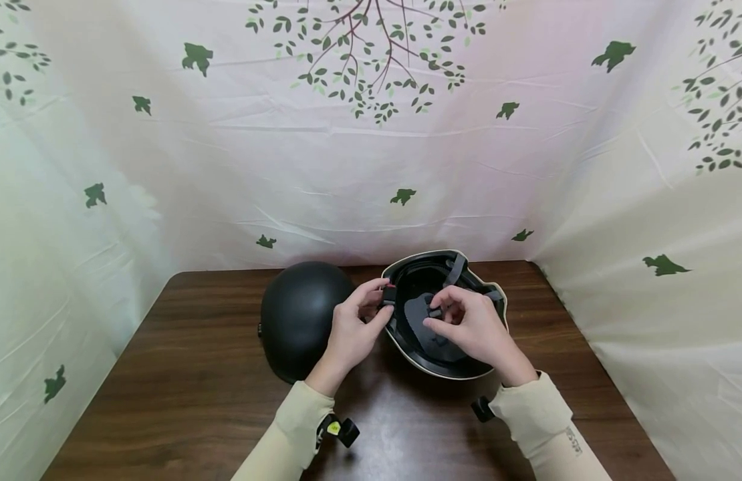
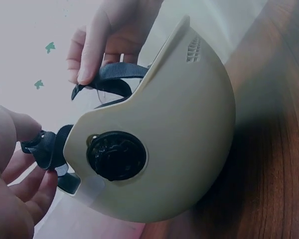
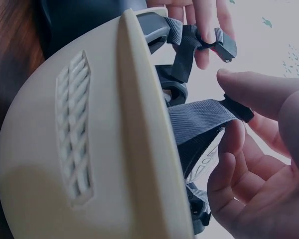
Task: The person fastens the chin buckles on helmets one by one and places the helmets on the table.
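A beige helmet point(image 2: 184, 124) lies upturned on the table, its black padded inside facing up in the head view. My left hand point(image 1: 354, 329) pinches a black buckle piece point(image 3: 226, 49) on one chin strap at the helmet's left rim. Between thumb and fingers, my right hand point(image 1: 472, 326) holds the black clip end point(image 3: 239, 108) of the other grey strap point(image 3: 202, 119), above the helmet's opening. The two strap ends are apart. On the helmet's side sits a round black knob point(image 2: 117, 156).
A black helmet point(image 1: 305, 310) rests dome up just left of the beige one, close to my left hand. Both stand on a dark wooden table point(image 1: 184, 374). Behind it and at the sides hangs a pale curtain point(image 1: 323, 167) with leaf prints.
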### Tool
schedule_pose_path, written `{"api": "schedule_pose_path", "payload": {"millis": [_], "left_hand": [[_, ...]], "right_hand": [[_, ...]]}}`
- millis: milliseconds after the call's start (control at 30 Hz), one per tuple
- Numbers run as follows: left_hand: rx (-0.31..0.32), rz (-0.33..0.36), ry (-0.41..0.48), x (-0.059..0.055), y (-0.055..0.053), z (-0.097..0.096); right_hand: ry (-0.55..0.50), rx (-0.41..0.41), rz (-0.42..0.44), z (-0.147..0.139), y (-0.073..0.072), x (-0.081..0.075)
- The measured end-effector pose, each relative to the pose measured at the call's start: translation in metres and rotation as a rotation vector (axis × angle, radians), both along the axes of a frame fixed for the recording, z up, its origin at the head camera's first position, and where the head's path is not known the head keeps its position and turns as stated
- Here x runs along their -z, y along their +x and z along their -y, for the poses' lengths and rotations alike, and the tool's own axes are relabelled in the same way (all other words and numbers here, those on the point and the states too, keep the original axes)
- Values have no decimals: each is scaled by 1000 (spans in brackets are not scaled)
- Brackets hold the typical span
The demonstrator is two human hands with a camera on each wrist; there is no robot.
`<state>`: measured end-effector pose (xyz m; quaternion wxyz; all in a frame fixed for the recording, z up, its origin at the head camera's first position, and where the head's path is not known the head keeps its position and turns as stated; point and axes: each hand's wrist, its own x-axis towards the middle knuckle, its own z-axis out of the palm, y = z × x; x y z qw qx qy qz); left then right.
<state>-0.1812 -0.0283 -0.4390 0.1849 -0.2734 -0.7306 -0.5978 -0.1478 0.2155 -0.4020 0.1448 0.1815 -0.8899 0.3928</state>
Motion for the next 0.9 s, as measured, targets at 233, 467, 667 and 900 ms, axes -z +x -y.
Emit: {"api": "schedule_pose_path", "payload": {"millis": [233, 467, 667, 900], "left_hand": [[37, -23, -23, -5, 3, -1], [57, -31, -49, -2, 4, -1], [50, -54, -64, -2, 2, -1], [14, -61, -112, -4, 2, 0]], "right_hand": [[-39, 1, -27, 2, -2, 0], [-23, -10, -13, 4, 1, 0], [-6, -30, -3, 5, 3, -2], [-17, -35, 1, 6, 4, -4]]}}
